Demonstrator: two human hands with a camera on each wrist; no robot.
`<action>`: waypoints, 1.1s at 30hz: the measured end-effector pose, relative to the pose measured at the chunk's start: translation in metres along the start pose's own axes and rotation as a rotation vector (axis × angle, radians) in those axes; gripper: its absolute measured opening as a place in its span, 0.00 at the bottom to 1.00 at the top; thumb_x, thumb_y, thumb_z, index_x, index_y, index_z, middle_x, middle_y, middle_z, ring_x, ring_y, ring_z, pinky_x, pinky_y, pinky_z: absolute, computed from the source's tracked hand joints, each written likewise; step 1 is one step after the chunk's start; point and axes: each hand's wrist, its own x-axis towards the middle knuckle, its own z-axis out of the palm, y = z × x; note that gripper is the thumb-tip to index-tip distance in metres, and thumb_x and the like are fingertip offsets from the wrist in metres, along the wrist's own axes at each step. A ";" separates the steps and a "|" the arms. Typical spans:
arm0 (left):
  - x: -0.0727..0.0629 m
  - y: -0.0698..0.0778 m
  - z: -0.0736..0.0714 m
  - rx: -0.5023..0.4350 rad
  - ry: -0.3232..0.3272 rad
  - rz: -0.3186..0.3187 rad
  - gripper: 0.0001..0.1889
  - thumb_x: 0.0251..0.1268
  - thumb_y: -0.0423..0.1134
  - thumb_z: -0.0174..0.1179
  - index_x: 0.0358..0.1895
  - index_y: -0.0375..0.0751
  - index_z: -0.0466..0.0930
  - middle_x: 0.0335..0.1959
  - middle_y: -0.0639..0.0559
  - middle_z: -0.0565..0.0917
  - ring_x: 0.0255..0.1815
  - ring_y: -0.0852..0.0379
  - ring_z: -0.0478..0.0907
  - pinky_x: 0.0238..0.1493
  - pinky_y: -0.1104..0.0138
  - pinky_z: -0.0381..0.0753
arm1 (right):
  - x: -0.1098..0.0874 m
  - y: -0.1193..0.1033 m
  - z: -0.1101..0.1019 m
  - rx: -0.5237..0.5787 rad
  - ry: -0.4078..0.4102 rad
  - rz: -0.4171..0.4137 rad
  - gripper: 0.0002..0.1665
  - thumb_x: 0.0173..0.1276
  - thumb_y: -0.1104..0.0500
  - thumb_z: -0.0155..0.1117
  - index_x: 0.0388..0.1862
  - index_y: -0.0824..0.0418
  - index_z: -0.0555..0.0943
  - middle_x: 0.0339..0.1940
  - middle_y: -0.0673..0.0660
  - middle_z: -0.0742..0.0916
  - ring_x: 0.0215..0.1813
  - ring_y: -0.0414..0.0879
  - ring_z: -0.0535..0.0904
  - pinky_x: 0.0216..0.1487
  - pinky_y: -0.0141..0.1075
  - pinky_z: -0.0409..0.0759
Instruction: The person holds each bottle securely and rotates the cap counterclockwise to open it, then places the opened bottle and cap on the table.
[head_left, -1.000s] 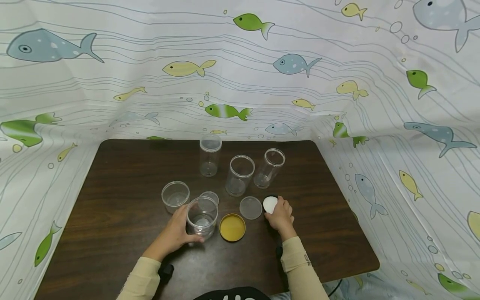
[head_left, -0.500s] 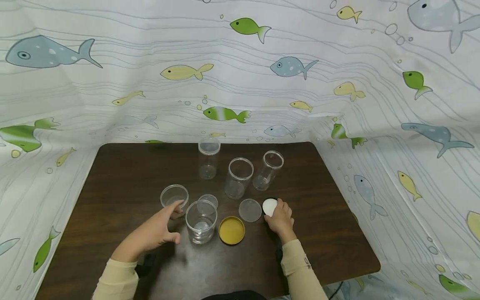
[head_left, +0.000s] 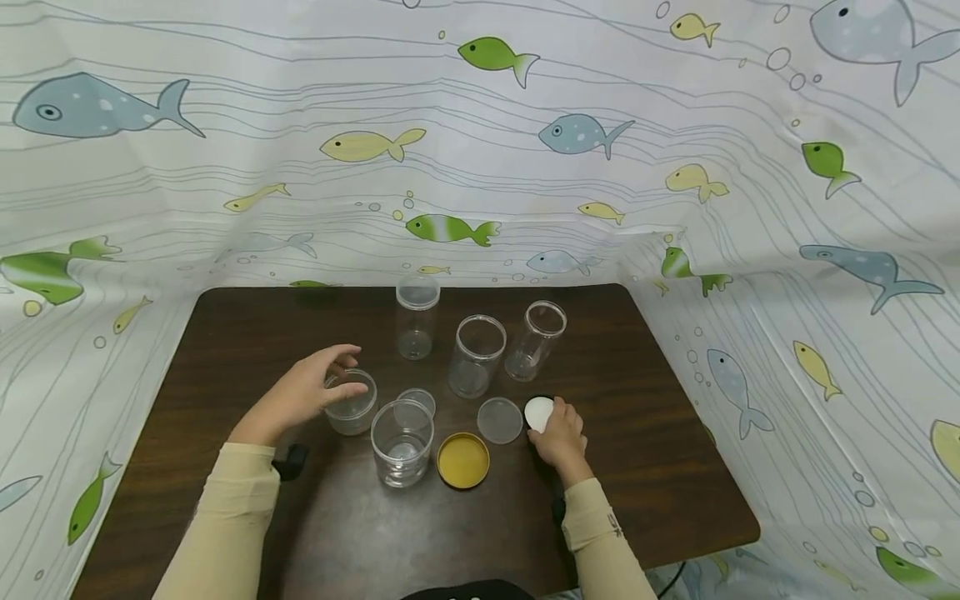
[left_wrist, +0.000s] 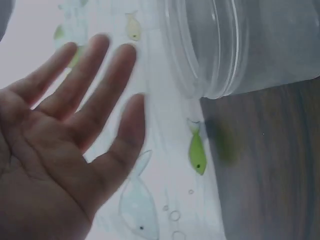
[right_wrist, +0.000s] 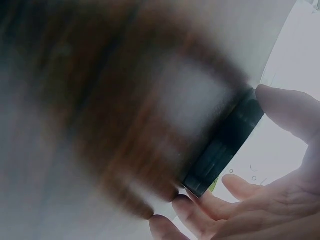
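My left hand is above the short clear jar at the left, fingers spread and loosely bent, gripping nothing. In the left wrist view the palm and straight fingers of the left hand show beside a clear jar. At the right, my right hand pinches a black lid between thumb and fingers, low at the tabletop. The lid's white face points up. Another clear jar stands untouched between the hands.
Behind stand a clear jar with a pale top and two open-topped jars. A gold lid, a translucent lid and a small clear disc lie on the dark table. A fish-print sheet surrounds it.
My left hand has let go of the front clear jar and moved left, then up and away over the short jar. My right hand stays on the black lid.
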 end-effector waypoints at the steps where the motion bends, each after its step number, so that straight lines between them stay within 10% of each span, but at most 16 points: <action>1: 0.006 -0.002 -0.001 -0.003 0.017 -0.002 0.39 0.69 0.54 0.65 0.73 0.33 0.64 0.64 0.34 0.76 0.63 0.35 0.74 0.56 0.42 0.77 | 0.000 0.000 0.000 0.001 -0.002 -0.002 0.51 0.63 0.55 0.74 0.77 0.68 0.58 0.71 0.73 0.67 0.73 0.70 0.58 0.62 0.70 0.62; 16: 0.088 -0.008 0.015 -0.017 0.106 -0.152 0.46 0.67 0.47 0.68 0.78 0.31 0.52 0.71 0.29 0.64 0.71 0.31 0.63 0.66 0.39 0.66 | 0.001 0.002 0.000 -0.013 -0.010 -0.015 0.51 0.65 0.55 0.74 0.77 0.68 0.57 0.72 0.73 0.66 0.73 0.70 0.58 0.62 0.70 0.62; 23: 0.103 0.003 0.018 0.108 -0.008 -0.241 0.50 0.65 0.52 0.69 0.78 0.28 0.49 0.72 0.24 0.60 0.70 0.25 0.61 0.64 0.36 0.67 | 0.001 0.000 0.000 -0.010 -0.004 -0.027 0.51 0.64 0.55 0.74 0.77 0.68 0.57 0.72 0.73 0.67 0.73 0.70 0.58 0.62 0.70 0.63; 33: 0.116 0.011 0.033 -0.016 0.026 -0.249 0.52 0.68 0.53 0.66 0.80 0.29 0.44 0.73 0.27 0.60 0.72 0.29 0.62 0.67 0.39 0.66 | 0.000 0.001 -0.001 -0.014 0.003 -0.022 0.51 0.64 0.54 0.74 0.77 0.69 0.57 0.72 0.73 0.67 0.73 0.70 0.58 0.62 0.70 0.63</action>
